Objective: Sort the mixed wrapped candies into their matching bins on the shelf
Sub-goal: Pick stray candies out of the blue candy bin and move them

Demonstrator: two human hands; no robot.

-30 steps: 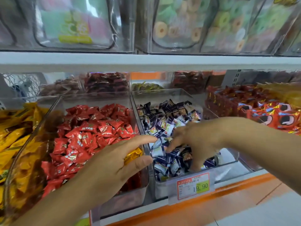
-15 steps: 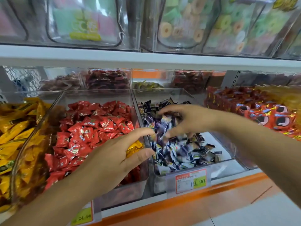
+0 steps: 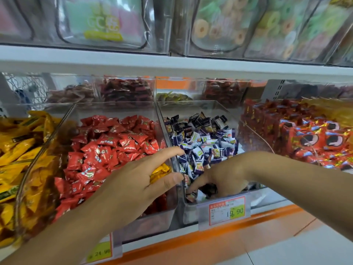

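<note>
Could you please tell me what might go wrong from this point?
The yellow candies in the left hand hang over the red candy bin and could drop into it. The right hand digs at the front of the blue-and-white candies, so some might spill over their bin's front wall.

Two hands show: a left hand (image 3: 133, 180) and a right hand (image 3: 223, 178). One yellow candy (image 3: 160, 170) sits in the left hand. The near row has four heaps, pieces too many to count: yellow heap (image 3: 17, 150), red heap (image 3: 114, 142), purple heap (image 3: 202, 140), red-blue heap (image 3: 315, 138). Four far bins (image 3: 126, 81) stand behind. Two price tags: left tag (image 3: 99, 251), right tag (image 3: 227, 209).
</note>
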